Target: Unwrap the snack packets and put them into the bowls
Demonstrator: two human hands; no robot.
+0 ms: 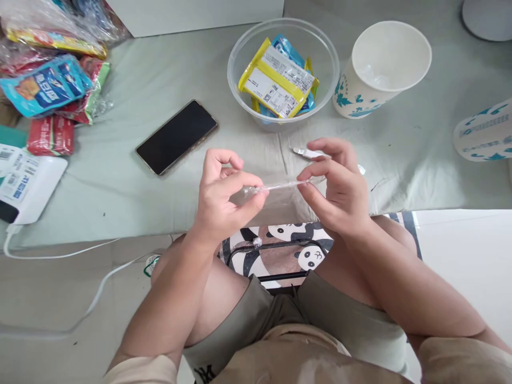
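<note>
A clear plastic bag (282, 185) is stretched between my two hands above the table's near edge. My left hand (228, 192) pinches one end of its upper rim between thumb and forefinger. The other end is in the pinch of my right hand (334, 184). Just behind my right fingers lies a slim white and silver tool (306, 153), partly hidden by them. Beyond my hands stands a clear round tub (234, 85) with several yellow and blue snack packets (280, 80) in it.
A black phone (176, 137) lies left of the tub. White paper cups (362, 96) (484, 133) are on the right, one upright. Snack packets (44, 85) pile up at the far left, near a white device (40, 186) with a cable. A grey-white box (200, 16) stands behind.
</note>
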